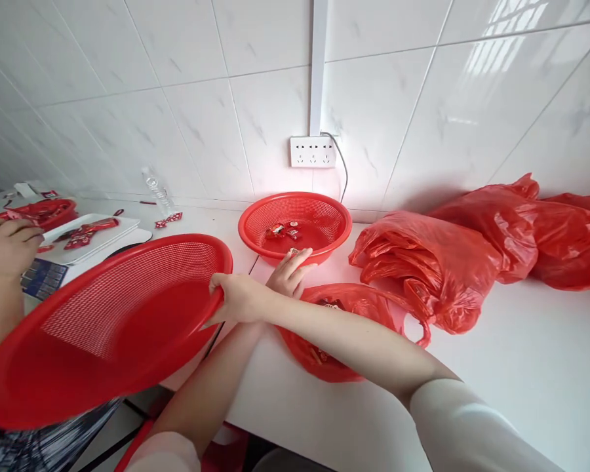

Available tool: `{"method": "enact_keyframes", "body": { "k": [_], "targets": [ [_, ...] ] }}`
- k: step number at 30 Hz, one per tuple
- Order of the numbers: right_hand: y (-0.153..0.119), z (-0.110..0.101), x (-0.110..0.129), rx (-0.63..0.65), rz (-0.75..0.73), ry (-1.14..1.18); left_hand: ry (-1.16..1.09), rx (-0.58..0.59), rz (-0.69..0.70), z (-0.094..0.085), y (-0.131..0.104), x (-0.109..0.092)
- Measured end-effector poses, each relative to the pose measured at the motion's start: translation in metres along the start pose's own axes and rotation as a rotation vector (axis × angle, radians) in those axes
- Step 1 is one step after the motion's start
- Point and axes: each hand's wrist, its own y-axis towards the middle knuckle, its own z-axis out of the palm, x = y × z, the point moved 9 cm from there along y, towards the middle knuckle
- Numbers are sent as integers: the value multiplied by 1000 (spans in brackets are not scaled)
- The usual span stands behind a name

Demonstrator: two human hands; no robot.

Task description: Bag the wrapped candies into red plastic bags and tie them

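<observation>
My right arm crosses over my left. At the left, my right hand [238, 298] is closed on the rim of a large red plastic basket [142, 314], which is tilted, with nothing seen inside. My left hand [290, 274] has its fingers stretched out at the near rim of a smaller red basket [295, 223] by the wall. A few small wrapped packets [282, 231] lie in that basket, and one shows at my left fingertips; whether they touch it I cannot tell. Below, partly hidden by my right forearm, an open red plastic bag [341, 367] holds dark packets.
Full red plastic bags [432, 255] lie at the right along the wall. A power strip [313, 152] is fixed to the tiles. Leftward are a clear bottle [158, 191], a white scale [98, 236] with red packets, and another person's hand [7, 252].
</observation>
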Motion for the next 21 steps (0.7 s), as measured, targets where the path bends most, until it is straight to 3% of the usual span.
{"method": "enact_keyframes", "body": {
  "k": [3, 6, 9, 11, 14, 16, 19, 21],
  "targets": [
    [23, 8, -9, -71, 74, -89, 69, 167, 64, 6, -2, -5],
    [44, 15, -23, -135, 158, -151, 150, 347, 137, 29, -7, -17],
    [55, 21, -31, -167, 148, -46, 237, 420, 138, 56, -12, -29],
    [47, 19, -27, -180, 86, 43, 276, 436, 123, 71, -16, -35],
    [5, 1, -6, -188, -38, 57, 261, 456, 137, 83, -19, -43],
    [-38, -10, 20, -79, -181, 11, 210, 437, 215, 81, -16, -53],
    [-110, -43, 40, -7, -249, 9, 132, 338, 382, 63, -10, -76],
    [-155, -74, 33, -76, -175, -111, 129, 289, 435, 48, -9, -89]
  ]
}}
